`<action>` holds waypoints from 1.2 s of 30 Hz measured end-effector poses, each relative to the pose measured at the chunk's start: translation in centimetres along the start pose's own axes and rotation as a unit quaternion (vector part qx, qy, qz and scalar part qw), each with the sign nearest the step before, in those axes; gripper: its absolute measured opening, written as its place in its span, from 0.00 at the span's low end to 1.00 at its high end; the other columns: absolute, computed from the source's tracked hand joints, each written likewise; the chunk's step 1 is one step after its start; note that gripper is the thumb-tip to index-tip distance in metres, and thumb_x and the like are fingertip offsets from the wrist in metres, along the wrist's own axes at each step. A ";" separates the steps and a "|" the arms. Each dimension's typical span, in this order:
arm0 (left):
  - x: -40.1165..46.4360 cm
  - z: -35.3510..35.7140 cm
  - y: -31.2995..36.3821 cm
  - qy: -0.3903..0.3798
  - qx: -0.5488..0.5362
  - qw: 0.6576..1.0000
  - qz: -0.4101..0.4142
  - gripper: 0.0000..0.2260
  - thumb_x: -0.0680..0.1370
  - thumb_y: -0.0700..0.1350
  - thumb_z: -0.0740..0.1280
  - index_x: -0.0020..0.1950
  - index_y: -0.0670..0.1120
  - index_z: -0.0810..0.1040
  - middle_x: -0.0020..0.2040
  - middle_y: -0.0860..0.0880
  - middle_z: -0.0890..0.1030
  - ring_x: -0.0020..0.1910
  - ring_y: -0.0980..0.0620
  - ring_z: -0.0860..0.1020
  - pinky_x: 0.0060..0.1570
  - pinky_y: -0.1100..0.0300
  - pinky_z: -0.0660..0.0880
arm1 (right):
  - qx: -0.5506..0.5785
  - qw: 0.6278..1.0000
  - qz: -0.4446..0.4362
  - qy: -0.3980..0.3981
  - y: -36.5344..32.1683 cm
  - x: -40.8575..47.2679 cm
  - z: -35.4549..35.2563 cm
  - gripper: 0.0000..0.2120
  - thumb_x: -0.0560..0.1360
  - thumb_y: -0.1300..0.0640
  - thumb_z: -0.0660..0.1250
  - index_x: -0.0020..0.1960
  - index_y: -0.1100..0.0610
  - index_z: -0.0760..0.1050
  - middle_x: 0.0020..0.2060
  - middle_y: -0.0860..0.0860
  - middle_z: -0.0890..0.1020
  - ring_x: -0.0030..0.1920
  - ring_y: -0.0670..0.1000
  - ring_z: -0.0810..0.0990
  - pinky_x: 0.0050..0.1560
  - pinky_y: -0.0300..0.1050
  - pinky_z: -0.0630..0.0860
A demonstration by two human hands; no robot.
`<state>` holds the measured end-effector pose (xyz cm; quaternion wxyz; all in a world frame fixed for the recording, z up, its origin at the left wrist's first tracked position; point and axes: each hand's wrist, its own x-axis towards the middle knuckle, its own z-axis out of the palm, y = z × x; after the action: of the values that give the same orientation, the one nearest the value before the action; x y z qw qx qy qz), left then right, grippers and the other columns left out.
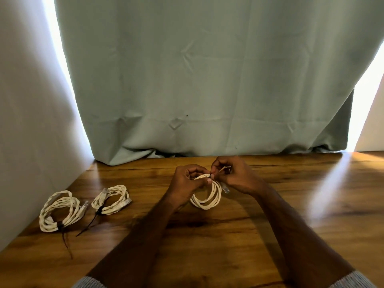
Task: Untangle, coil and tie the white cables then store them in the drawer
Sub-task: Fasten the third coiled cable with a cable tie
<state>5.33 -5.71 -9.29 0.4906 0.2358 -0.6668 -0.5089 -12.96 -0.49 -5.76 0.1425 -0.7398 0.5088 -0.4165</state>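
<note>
Glossy brown wooden tabletop [228, 235] catching window glare, pale green curtain [207, 80] hanging behind, white wall [27, 121] at left. Lying near the table's left edge: two coiled white cables, larger one [59, 210] and smaller one [111, 199], each bound with a dark tie. Holding a third white cable coil [207, 196] upright mid-table: left hand [188, 180] gripping the coil's top with curled fingers, right hand [232, 176] pinching a thin tie [223, 169] at the coil's top. Grey sleeve cuffs [351, 280] showing at bottom.
</note>
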 end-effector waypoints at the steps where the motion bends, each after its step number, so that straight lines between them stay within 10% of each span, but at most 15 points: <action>1: 0.0 0.0 0.0 0.003 -0.003 1.000 -0.001 0.09 0.68 0.31 0.77 0.46 0.39 0.84 0.42 0.41 0.86 0.41 0.46 0.84 0.42 0.55 0.81 | 0.018 1.000 0.006 0.004 0.2 -0.1 0.1 0.05 0.73 0.61 0.76 0.47 0.55 0.83 0.42 0.49 0.85 0.44 0.48 0.84 0.44 0.40 0.79; 6: 0.2 -0.5 -0.3 0.026 -0.006 1.000 0.001 0.10 0.68 0.32 0.77 0.48 0.39 0.83 0.44 0.41 0.86 0.42 0.46 0.85 0.42 0.55 0.79 | 0.062 0.998 0.016 0.007 0.7 -0.3 0.6 0.14 0.70 0.57 0.80 0.55 0.54 0.83 0.50 0.46 0.86 0.51 0.49 0.85 0.50 0.51 0.84; 19: 0.5 -0.9 -0.6 0.067 0.091 0.992 0.056 0.02 0.75 0.30 0.69 0.45 0.35 0.81 0.39 0.48 0.85 0.38 0.54 0.85 0.40 0.65 0.78 | 0.013 0.997 0.019 0.072 0.7 0.2 2.9 0.13 0.71 0.60 0.78 0.55 0.53 0.86 0.47 0.46 0.88 0.45 0.40 0.86 0.48 0.39 0.82; 28: 0.5 -1.1 -0.8 0.045 0.485 0.854 0.181 0.04 0.80 0.44 0.62 0.48 0.51 0.75 0.41 0.55 0.78 0.41 0.50 0.77 0.46 0.53 0.69 | -0.054 0.994 0.014 0.091 0.6 0.2 3.4 0.10 0.74 0.60 0.75 0.55 0.52 0.86 0.47 0.44 0.88 0.44 0.39 0.85 0.46 0.37 0.80; 36: 0.9 -1.7 -2.1 0.042 0.400 0.901 0.162 0.03 0.81 0.49 0.62 0.51 0.53 0.74 0.47 0.57 0.78 0.46 0.53 0.78 0.49 0.45 0.75 | -0.062 0.994 0.008 0.085 0.7 0.2 3.5 0.10 0.74 0.59 0.74 0.55 0.52 0.86 0.47 0.44 0.88 0.43 0.40 0.85 0.45 0.37 0.79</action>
<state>6.13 -8.00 -10.84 0.4577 0.3219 -0.8224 -0.1021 -10.69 -1.75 -8.21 0.0559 -0.7049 0.5501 -0.4443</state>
